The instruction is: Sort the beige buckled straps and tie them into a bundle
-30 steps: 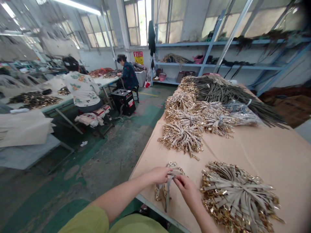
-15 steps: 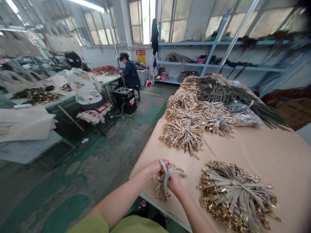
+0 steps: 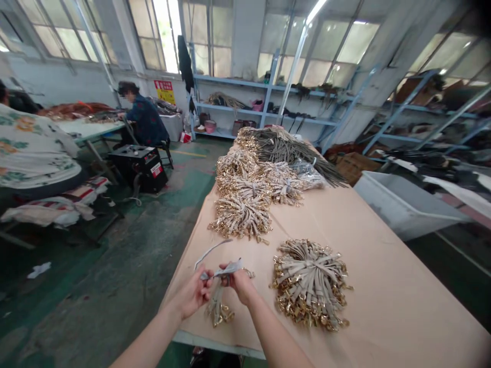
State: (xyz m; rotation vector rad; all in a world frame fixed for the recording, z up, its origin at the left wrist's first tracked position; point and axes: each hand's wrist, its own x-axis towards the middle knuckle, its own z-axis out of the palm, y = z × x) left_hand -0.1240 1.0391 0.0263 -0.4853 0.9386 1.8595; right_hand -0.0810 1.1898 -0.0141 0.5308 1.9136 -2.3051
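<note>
A grey strip is stretched between my two hands above the near left part of the table. My left hand pinches one part of it, and a loose end curves up and away beyond the fingers. Closed round the strip's other part is my right hand. Below and between the hands hangs a small bunch of pale straps with gold clasps, partly hidden at its top. A large round bundle of similar straps lies to the right of my right hand.
Several strap bundles and a pile of dark straps lie farther back on the paper-covered table. A grey bin stands right of the table. Across the aisle a person sits beside a black machine; another sits nearer, at far left.
The view has turned right, bringing the bin into sight. My hands have moved slightly apart, and the strip, looped before, is now drawn out between them with an end sticking up.
</note>
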